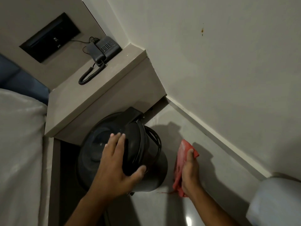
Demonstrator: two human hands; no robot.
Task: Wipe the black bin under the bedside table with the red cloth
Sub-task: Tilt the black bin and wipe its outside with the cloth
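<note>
The black bin (153, 162) stands on the floor at the front edge of the beige bedside table (104, 101), partly out from under it. Its round lid (96, 144) is tipped up toward the table. My left hand (117, 163) lies on the bin's top, fingers spread over the lid and thumb hooked round the rim. My right hand (189, 170) is just right of the bin, holding the bunched red cloth (180, 162) close to the bin's side; I cannot tell whether the cloth touches it.
A black corded telephone (104, 49) sits on the bedside table. The bed with a white cover (19, 144) is at the left. The wall and skirting (228, 141) run along the right. A white rounded object (276, 203) stands at the lower right on the grey floor.
</note>
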